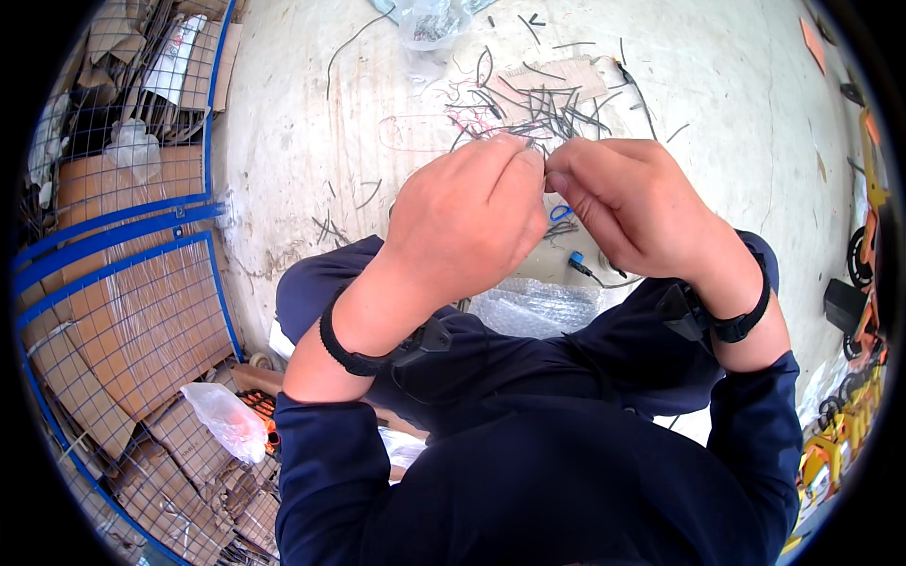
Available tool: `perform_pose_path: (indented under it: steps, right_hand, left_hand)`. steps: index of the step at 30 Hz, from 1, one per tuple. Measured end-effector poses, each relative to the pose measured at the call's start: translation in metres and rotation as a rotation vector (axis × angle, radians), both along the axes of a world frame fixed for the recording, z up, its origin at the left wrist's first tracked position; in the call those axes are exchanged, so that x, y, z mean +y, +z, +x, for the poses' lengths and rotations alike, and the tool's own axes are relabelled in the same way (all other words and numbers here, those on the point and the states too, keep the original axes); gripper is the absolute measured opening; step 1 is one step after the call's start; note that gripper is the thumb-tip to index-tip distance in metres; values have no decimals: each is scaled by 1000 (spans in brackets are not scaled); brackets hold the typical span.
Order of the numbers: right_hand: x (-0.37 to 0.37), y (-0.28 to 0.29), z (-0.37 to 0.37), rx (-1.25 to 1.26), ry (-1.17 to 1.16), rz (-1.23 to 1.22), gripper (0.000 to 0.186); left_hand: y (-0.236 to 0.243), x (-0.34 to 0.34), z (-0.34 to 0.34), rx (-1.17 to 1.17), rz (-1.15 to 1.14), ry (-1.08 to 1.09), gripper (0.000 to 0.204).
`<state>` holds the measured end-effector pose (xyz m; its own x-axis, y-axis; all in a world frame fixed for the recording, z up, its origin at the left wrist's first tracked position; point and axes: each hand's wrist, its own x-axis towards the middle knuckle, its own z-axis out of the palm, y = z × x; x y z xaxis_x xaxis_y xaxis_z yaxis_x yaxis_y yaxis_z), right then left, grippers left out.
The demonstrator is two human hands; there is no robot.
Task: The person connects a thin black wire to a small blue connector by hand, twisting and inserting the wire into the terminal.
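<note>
My left hand (462, 217) and my right hand (637, 203) meet in front of me above the floor, fingertips pinched and almost touching. Whatever sits between them is too small and hidden to make out. Just beyond the hands lies a loose pile of short black cable pieces (557, 111), with thin pinkish-red wire strands (469, 124) at its left. A flat brown cardboard piece (587, 74) is partly under the pile. Below my right hand are a blue loop (561, 213), perhaps a tool handle, and a blue connector (577, 259) on a black cable.
Bubble wrap (533, 307) lies between my legs. A clear plastic bag (432, 24) is at the far edge. Left stands a blue mesh cage (113, 222) full of cardboard, with a white plastic bag (225, 420) near it. Yellow equipment (823, 457) lines the right side.
</note>
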<state>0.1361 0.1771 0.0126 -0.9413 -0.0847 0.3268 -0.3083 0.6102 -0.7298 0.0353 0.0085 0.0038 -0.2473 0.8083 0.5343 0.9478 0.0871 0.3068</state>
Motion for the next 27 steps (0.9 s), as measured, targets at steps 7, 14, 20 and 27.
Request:
perform_pose_path:
  steps: [7,14,20,27]
  right_hand:
    - [-4,1,2,-79,4,2,6]
    - [2,11,1,-291,95,-290,8]
    - [7,14,2,-428,206,-514,14]
    - [5,23,1,-465,124,-560,14]
  left_hand:
    - [6,-1,3,0,-39,20,15]
    - [6,-6,-5,-181,5,-59,14]
    - [14,-7,-10,-417,25,-190,11]
    - [15,-8,-14,-507,51,-208,7]
